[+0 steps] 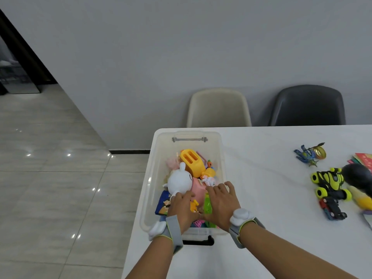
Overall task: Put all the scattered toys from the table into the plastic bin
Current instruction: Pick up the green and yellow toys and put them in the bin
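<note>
A clear plastic bin point(156, 164) stands at the table's left end, filled with toys: a white plush rabbit point(178, 182), a yellow toy toaster point(191, 161), a pink toy point(198, 190) and a green piece point(207, 205). My left hand point(181, 206) rests palm down on the toys near the rabbit. My right hand point(221, 202) lies flat over the green and pink toys, fingers spread. Whether either hand grips anything is hidden. On the table at the right lie a yellow-black toy car point(330, 185), a small red-blue car point(332, 209) and a blue insect figure point(308, 155).
A black and yellow toy point(360, 188) and red cards point(365, 160) sit at the right edge. A beige chair point(219, 108) and a dark chair point(308, 106) stand behind the white table point(261, 158). Tiled floor lies to the left.
</note>
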Motion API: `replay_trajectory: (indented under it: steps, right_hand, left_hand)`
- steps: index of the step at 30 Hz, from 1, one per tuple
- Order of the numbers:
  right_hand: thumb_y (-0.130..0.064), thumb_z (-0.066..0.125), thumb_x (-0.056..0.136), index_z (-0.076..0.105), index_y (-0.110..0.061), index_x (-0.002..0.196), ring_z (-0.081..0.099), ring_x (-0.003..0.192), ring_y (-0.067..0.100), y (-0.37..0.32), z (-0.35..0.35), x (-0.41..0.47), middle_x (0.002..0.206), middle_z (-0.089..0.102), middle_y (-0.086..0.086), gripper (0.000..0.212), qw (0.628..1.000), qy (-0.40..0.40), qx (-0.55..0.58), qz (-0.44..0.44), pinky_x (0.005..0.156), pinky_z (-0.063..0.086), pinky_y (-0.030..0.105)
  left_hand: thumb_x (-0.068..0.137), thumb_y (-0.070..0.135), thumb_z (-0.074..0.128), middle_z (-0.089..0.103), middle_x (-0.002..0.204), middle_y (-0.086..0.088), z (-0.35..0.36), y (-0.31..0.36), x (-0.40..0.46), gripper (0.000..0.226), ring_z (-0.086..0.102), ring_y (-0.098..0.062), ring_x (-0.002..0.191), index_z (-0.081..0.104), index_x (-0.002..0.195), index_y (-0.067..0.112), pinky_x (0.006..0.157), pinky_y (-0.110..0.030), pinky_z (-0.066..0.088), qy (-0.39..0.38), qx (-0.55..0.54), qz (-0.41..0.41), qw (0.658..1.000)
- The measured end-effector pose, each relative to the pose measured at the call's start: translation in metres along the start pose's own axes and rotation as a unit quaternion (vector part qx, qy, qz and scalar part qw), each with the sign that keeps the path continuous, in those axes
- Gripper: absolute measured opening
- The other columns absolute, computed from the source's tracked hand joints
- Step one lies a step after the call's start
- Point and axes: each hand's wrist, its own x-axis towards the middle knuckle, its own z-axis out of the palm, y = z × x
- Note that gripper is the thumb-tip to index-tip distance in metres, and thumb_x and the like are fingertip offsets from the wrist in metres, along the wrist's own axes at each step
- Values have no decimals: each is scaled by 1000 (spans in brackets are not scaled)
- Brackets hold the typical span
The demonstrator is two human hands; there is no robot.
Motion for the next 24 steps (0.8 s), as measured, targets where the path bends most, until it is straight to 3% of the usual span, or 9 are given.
replay_trajectory:
  steps: [5,8,11,13,19,24]
  right_hand:
    - [-67,55,76,65,-22,117,60,97,26,3,-8,-5,101,64,0,61,999,13,32,4,100,35,43]
    - [-52,53,82,63,-24,122,58,102,26,6,-20,0,109,63,-1,50,997,19,74,15,92,41,39]
    - [-37,60,84,59,-23,126,54,105,27,18,-36,6,114,59,2,44,989,19,136,59,82,45,37]
    - [-31,61,88,57,-21,128,51,108,26,29,-44,11,117,57,3,41,975,26,196,105,85,46,39]
    - [-28,61,90,51,-25,130,47,116,20,86,-61,7,124,51,-1,42,947,39,257,187,88,47,34]
    - [-31,60,90,49,-30,129,46,118,16,156,-69,-20,126,49,-5,41,932,41,259,251,86,45,28]
  left_hand:
    - [65,55,66,51,118,1,-11,5,6,64,48,-23,111,50,125,38,87,-38,50,27,-40,20,999]
    - [70,52,63,53,113,3,-18,18,11,53,52,-21,108,51,121,41,85,-41,53,50,-55,32,997]
    - [73,49,61,57,109,3,-22,43,13,44,55,-19,104,54,117,43,81,-41,55,66,-85,49,993]
    - [76,47,61,58,108,2,-23,60,16,40,57,-18,103,57,115,41,83,-39,54,81,-118,60,988]
    - [83,31,73,57,108,4,-11,111,24,38,59,-14,103,59,119,32,88,-33,50,101,-152,103,978]
    - [84,30,70,61,103,6,9,162,33,33,55,-19,103,59,115,33,85,-38,49,133,-64,123,981]
